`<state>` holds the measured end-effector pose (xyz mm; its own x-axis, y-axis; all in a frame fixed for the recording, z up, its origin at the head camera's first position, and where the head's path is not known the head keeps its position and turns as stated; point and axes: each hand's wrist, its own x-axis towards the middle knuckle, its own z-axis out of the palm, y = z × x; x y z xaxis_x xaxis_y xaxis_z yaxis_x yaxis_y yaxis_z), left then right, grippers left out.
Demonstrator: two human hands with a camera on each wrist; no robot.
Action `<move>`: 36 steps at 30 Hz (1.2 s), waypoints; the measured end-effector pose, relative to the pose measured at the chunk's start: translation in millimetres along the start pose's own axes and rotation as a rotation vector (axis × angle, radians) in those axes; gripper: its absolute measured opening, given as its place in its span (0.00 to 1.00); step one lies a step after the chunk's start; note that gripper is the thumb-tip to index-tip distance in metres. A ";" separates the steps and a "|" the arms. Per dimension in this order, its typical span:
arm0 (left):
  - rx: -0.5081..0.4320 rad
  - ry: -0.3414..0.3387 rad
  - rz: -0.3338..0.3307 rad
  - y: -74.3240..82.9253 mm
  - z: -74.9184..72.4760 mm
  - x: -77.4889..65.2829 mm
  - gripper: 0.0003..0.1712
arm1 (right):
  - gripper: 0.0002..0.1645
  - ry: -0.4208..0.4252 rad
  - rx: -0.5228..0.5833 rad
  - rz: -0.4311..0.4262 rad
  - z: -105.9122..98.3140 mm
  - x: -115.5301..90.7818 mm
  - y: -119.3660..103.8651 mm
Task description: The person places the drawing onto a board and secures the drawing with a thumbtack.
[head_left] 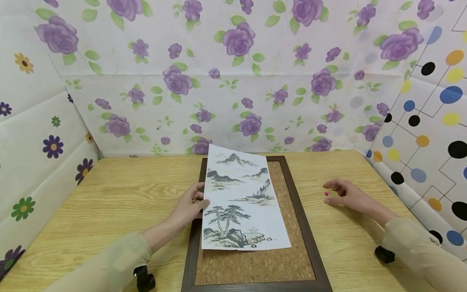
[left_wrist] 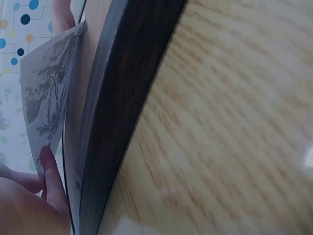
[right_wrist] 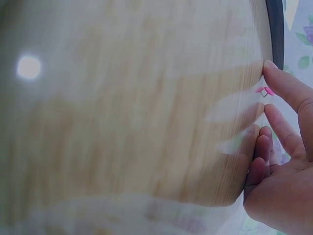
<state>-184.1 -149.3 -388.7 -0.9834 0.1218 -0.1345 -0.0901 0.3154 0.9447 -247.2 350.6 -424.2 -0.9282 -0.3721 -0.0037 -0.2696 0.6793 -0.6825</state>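
A sheet of paper (head_left: 233, 198) printed with an ink landscape of mountains and pines lies slanted over a cork board (head_left: 255, 267). My left hand (head_left: 190, 206) pinches the sheet's left edge, thumb on the printed face; the left wrist view shows the sheet (left_wrist: 46, 88) raised off the board there. On the table to the right of the board is a small pink thumbtack (head_left: 326, 194). My right hand (head_left: 348, 197) is around it, thumb and forefinger spread on either side. In the right wrist view a gap shows between those fingertips and the thumbtack (right_wrist: 269, 91).
The cork board's dark wooden frame (head_left: 303, 215) makes a raised edge on the wooden table (head_left: 120, 202). Behind the table hangs a floral sheet (head_left: 219, 101); patterned sheets also stand at the left and right sides.
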 end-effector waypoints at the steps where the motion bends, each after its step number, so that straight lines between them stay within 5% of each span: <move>1: 0.008 -0.004 0.001 0.5 0.9 -0.4 0.36 | 0.30 0.000 0.001 0.001 0.0 0.0 -0.2; 11: 0.045 -0.077 0.064 -2.0 3.0 -1.3 0.42 | 0.29 0.010 0.000 0.005 1.7 0.7 0.8; 23: 0.070 -0.132 0.064 -2.9 9.2 -3.7 0.42 | 0.29 0.012 -0.010 0.014 1.6 0.3 0.8; 36: 0.102 -0.129 0.067 -7.0 19.0 0.6 0.44 | 0.29 0.014 -0.007 0.010 1.3 0.0 -0.4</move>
<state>-181.0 -133.5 -401.1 -0.9577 0.2636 -0.1156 -0.0020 0.3954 0.9185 -246.8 349.5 -424.8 -0.9341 -0.3569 -0.0004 -0.2622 0.6871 -0.6776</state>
